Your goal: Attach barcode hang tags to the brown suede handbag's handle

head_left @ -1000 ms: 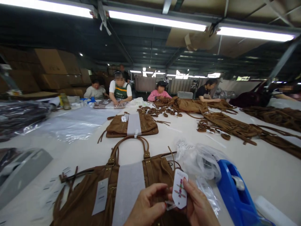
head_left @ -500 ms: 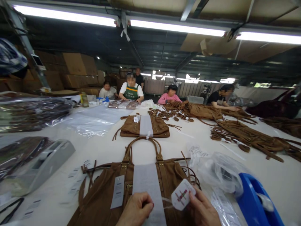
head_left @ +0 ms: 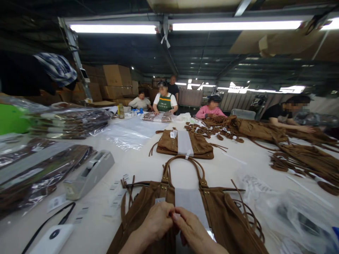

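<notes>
A brown suede bag (head_left: 227,222) with looped handles and a white paper strip (head_left: 192,203) down its front lies right before me on the white table (head_left: 238,169). My left hand (head_left: 156,222) and my right hand (head_left: 192,231) meet over the bag's upper middle. Their fingertips are pressed together in a pinch, and what they pinch is hidden. The fingers cover part of the strip.
A grey tape dispenser (head_left: 90,173), small labels (head_left: 116,187) and a white device with a black cable (head_left: 53,238) lie at left. Plastic-wrapped bags (head_left: 69,121) are stacked beyond. A second brown bag (head_left: 185,144) lies ahead, clear plastic bags (head_left: 291,211) and brown strap piles (head_left: 304,158) at right. Several people (head_left: 164,102) work at the far side.
My view has swung left. The white printed tag my right hand held is out of sight, and both hands have come together over the bag's middle. The blue tape dispenser has left the frame.
</notes>
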### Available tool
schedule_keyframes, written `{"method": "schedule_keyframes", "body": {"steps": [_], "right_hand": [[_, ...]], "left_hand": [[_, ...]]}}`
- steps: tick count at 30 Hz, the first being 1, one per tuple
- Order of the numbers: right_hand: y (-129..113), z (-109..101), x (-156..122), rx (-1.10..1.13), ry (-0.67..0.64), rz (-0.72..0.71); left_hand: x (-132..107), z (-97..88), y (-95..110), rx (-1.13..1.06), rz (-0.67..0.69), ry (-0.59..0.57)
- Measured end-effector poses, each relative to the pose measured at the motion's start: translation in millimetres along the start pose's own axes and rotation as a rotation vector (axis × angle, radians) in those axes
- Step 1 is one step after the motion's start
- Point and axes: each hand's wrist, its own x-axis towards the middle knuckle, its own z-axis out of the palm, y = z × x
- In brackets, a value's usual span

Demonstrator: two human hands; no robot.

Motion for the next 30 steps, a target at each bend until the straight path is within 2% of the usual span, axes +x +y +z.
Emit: {"method": "schedule_keyframes", "body": {"steps": [1, 4, 6, 8, 10, 12, 14, 17, 20, 25, 30], "right_hand": [[0.9, 0.3, 7.6, 0.033, -0.007, 0.034], [3.2, 1.4, 30.2, 0.174, 0.002, 0.177], [4.7, 0.5, 45.2, 0.213, 0.018, 0.235], [7.5, -2.7, 60.5, 0.165, 0.056, 0.242], [12.2, -7.0, 76.1, 0.087, 0.119, 0.220], [18.3, -10.8, 91.6, 0.007, 0.187, 0.187], [24.0, -13.0, 105.7, -0.079, 0.231, 0.150], [28.0, -13.7, 121.7, -0.230, 0.270, 0.106], [26.2, -13.8, 131.1, -0.366, 0.257, 0.077], [24.2, -14.4, 139.5, -0.497, 0.200, 0.079], [29.2, -10.7, 145.9, -0.566, 0.232, 0.126]], "left_hand": [[3.7, -4.9, -6.7, -0.051, -0.022, -0.011], [16.1, -19.1, -25.9, -0.302, -0.055, -0.147], [27.5, -28.4, -38.9, -0.361, -0.054, -0.199], [43.1, -36.5, -53.4, -0.282, -0.077, -0.127], [61.7, -41.7, -68.8, -0.164, -0.133, 0.027], [80.4, -42.8, -83.1, -0.055, -0.196, 0.180], [95.7, -39.9, -93.4, 0.044, -0.238, 0.269], [110.1, -33.3, -99.5, 0.125, -0.247, 0.288], [117.4, -31.2, -100.1, 0.121, -0.243, 0.251], [122.3, -36.2, -105.2, -0.032, -0.249, 0.174], [123.2, -37.1, -111.2, -0.196, -0.201, 0.167]]}}
